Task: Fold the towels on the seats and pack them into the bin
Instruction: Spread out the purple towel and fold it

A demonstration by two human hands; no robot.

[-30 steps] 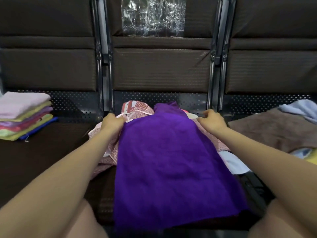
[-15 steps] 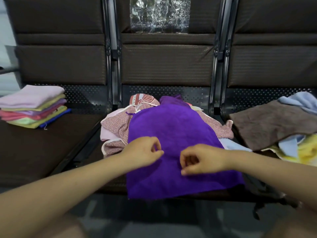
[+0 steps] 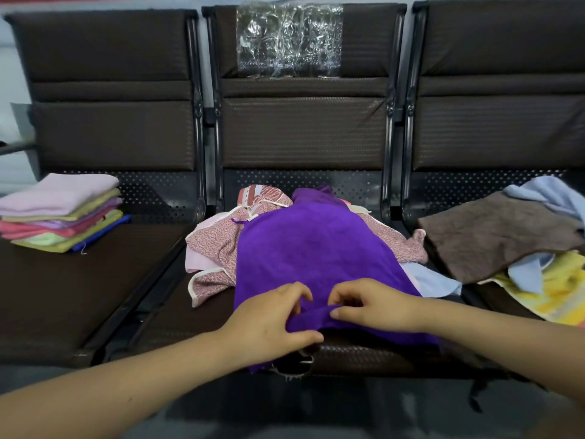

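- Three dark seats [image 3: 304, 128] stood in a row, joined by black metal frames; the purple towel on the middle one serves as the landmark below.
- Spread flat down the middle seat lay the purple towel [image 3: 313, 248], its near edge hanging over the seat's front lip.
- Right of the purple towel, on the next seat, a brown towel [image 3: 493, 236] lay draped over a loose heap of pale blue [image 3: 544, 191] and yellow towels [image 3: 563, 293].
- Under the purple towel, and showing out on both its sides, sat a crumpled pink patterned cloth [image 3: 218, 245] with white edging; a pale blue piece [image 3: 433, 280] peeked out at its right.
- Left of the purple towel, well apart on the far seat, rested a neat stack of folded towels [image 3: 60, 213] in pink, yellow-green, lilac, coral and blue.
- Beyond the purple towel, a sheet of clear crinkled plastic [image 3: 289, 39] was stuck to the middle backrest.
- At the purple towel's near edge, the left hand [image 3: 269, 321] pinched a raised fold of it between curled fingers and thumb.
- Just beside it, the right hand [image 3: 373, 304] gripped the same raised fold, fingers curled and thumb pressed against the cloth; the two hands nearly touched.
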